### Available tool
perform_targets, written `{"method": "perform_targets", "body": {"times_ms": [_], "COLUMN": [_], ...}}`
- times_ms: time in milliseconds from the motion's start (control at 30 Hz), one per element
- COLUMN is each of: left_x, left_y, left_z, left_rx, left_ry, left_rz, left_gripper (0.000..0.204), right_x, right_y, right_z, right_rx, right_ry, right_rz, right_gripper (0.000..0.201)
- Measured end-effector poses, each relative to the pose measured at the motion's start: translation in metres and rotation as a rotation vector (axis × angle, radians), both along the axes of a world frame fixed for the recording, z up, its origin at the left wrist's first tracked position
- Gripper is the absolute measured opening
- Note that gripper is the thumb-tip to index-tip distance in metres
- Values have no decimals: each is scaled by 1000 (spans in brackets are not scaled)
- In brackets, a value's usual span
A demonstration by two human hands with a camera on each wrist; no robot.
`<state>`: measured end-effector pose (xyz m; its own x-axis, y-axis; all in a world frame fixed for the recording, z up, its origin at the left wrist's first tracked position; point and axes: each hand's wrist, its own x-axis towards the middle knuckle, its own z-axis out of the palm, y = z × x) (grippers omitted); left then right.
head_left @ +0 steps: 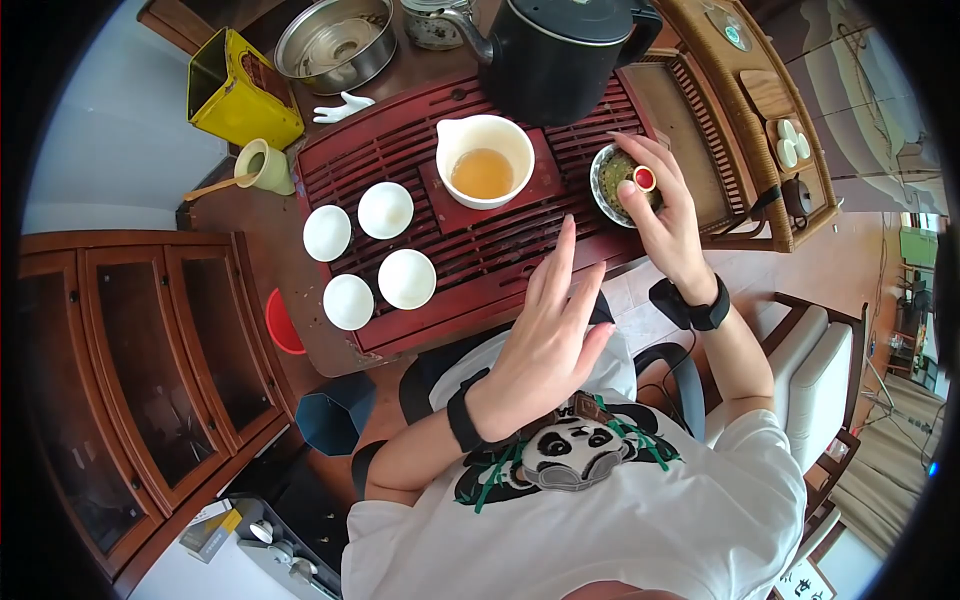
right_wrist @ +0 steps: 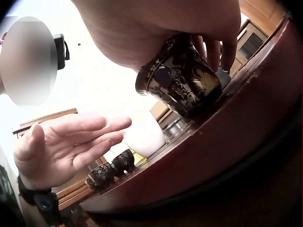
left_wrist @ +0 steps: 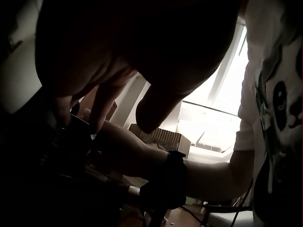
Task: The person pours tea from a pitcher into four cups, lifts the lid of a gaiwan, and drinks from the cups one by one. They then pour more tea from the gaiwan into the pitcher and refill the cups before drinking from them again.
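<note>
My right hand (head_left: pixel 668 215) grips the patterned bowl (head_left: pixel 607 205) at the tray's right edge, thumb and fingers at its top beside a round red-and-gold knob (head_left: pixel 645 179). Dark with gold patterns, the bowl (right_wrist: pixel 182 82) stands on the tray in the right wrist view, fingers behind it. Held in the air left of it, my left hand (head_left: pixel 545 345) has extended fingers and holds nothing; the right wrist view shows its palm (right_wrist: pixel 57 153). A white pitcher (head_left: pixel 510 140) with amber liquid stands behind. The left wrist view is very dark.
Several small cups (head_left: pixel 407 279) stand on the left of the slatted red tray (head_left: pixel 450 318). Behind are a black kettle (head_left: pixel 550 70), a metal bowl (head_left: pixel 340 75) and a yellow tin (head_left: pixel 255 100). A wicker tray (head_left: pixel 770 215) lies to the right.
</note>
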<state>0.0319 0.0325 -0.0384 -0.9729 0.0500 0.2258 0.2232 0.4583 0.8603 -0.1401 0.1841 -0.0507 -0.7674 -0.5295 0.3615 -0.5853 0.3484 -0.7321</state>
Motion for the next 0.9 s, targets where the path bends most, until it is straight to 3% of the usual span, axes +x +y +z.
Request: {"method": "perform_targets", "body": {"times_ms": [133,233,367,433,533,600,733,900], "left_x": [14,31,59,71,92,106,120,125], "left_y": [-11,-23,-38,-40,-41,-43,-47,-52], "left_z": [9,10,0,-15,-33,-46,-65,-71], "left_rx": [64,183,336,329,279,222,114,87], "left_ry": [-1,-25,-132,-87,-71,-33,98,124], "left_rz": [-18,3,147,200,375,392,434,443], "left_gripper": [44,29,14,12,3,3,13,19], "right_x": [-2,-5,28,40,65,74,69,59], "right_y": [1,8,-6,-17,-50,-74,-108,-129], "right_z": [0,5,45,50,43,30,7,4], "right_rx": [27,93,-166,-232,-183,-208,-314,-213], "right_ry": [-16,237,206,215,-26,-234,-288,-272], "right_rz": [8,13,-22,82,115,76,41,-27], "right_gripper": [49,72,83,92,108,120,122,106]}}
